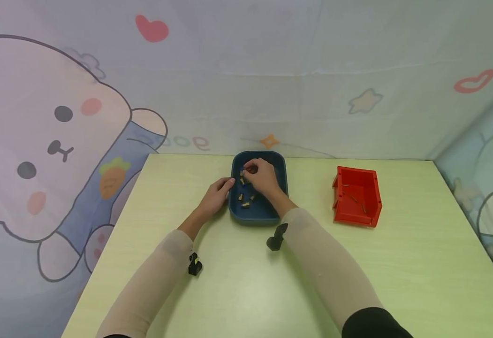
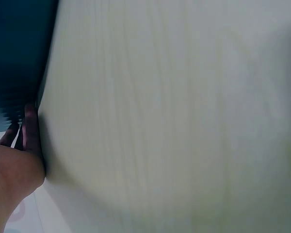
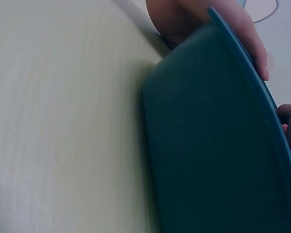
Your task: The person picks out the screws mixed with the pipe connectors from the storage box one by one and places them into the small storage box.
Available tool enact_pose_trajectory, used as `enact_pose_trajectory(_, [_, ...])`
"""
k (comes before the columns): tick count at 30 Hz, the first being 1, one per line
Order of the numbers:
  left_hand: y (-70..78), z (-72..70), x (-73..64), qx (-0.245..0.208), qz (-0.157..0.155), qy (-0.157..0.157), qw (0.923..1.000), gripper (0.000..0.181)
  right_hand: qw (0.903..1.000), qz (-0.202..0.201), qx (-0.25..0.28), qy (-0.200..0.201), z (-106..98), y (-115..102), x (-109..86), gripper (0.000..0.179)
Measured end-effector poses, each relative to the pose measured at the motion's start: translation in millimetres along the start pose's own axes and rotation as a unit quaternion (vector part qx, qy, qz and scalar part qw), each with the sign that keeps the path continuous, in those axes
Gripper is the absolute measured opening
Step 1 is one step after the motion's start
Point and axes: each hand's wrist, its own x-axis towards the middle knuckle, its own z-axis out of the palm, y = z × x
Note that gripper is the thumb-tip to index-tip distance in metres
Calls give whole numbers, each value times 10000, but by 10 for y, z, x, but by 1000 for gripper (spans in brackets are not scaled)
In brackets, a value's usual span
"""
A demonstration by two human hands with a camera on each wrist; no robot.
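Observation:
A dark blue tray with raised sides stands at the back middle of the table. Several small brass-coloured pieces lie inside it, too small to name exactly. My left hand holds the tray's left side, the thumb over the rim and the other fingers along the outer wall. Reaching in over the right side, my right hand has its thumb and fingers curled close to the brass pieces; whether a piece is between the fingertips cannot be made out. In the right wrist view the tray wall hides most of that hand.
A red open-fronted bin with several thin brass-coloured pins stands to the right of the tray. The pale wooden table ends behind the tray at a cloth backdrop printed with cartoons.

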Motion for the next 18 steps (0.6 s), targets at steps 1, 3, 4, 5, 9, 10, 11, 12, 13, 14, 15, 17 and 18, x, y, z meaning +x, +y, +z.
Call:
enact_pose_trajectory(1, [-1,2,-1,0,5,-4,10000,59,10000,3,-6,-8,13,6,2,16])
enact_pose_trajectory(3, [1,3,-5,5,9,17,10000,59,10000,25,-47,-27,35,17,8,16])
enact_pose_trajectory(4, [3,8,-5,5,10,21,10000,59,9999,42,-94,-45,35,22,9,17])
enact_pose_trajectory(5, [4,12,-6,-5,3,27,10000,59,9998,55,-170,-72,35,27,10,17])
enact_pose_trajectory(9, [-8,14,-5,-45,0,29,10000,58,9976,114,-626,-270,39,34,14,21])
enact_pose_trajectory(10, [-12,13,-4,-53,-3,13,10000,58,9967,134,-727,-342,41,34,13,22])
enact_pose_trajectory(11, [-15,12,-5,-65,-9,-5,10000,58,9957,149,-815,-418,45,37,11,23])
enact_pose_trajectory(12, [-17,12,-5,-70,-12,-14,10000,58,9949,164,-863,-490,50,41,11,24])
enact_pose_trajectory(13, [-19,11,-6,-75,-9,-18,10000,59,9943,167,-900,-545,54,46,10,25])
enact_pose_trajectory(14, [-17,10,-8,-72,2,-22,10000,59,9938,160,-931,-590,60,51,11,25])
enact_pose_trajectory(15, [-13,9,-11,-74,14,-25,10000,59,9934,154,-954,-619,64,57,11,25])
enact_pose_trajectory(17, [-7,6,-14,-81,41,-28,10000,59,9933,130,-956,-639,74,67,13,25])
enact_pose_trajectory(18, [-5,4,-14,-77,49,-21,10000,60,9933,119,-951,-647,76,69,14,25])
